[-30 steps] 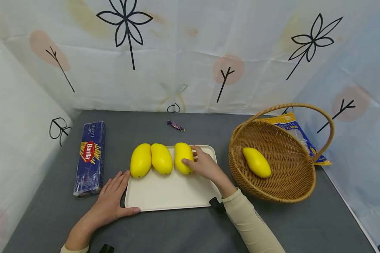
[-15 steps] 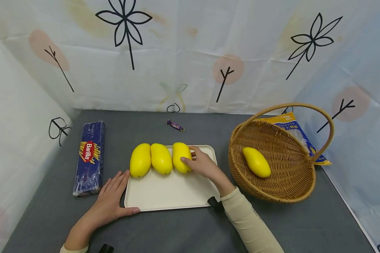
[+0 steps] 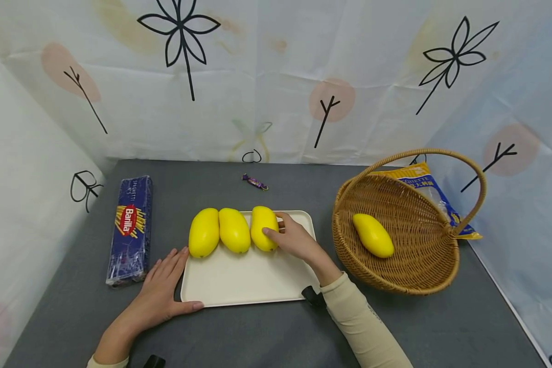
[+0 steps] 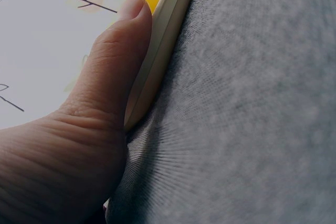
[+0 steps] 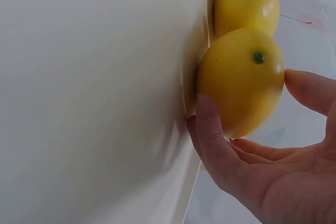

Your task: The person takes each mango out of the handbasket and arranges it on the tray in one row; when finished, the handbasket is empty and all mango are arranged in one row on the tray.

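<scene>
A cream rectangular tray lies on the grey table with three yellow mangoes in a row along its far side. My right hand holds the rightmost mango, thumb on the near side and fingers around the right. In the right wrist view this mango lies against the middle mango. The left mango sits at the tray's far left corner. My left hand rests at the tray's left end, fingers straight and spread, thumb along the near edge.
A wicker basket with an arched handle stands on the right, one mango inside. Behind it lies a blue and yellow bag. A blue spaghetti pack lies on the left, and a purple wrapped candy beyond the tray.
My right hand has shifted the rightmost mango slightly left, narrowing its gap to the middle one. In the last half second nothing has visibly moved; the left hand stays put.
</scene>
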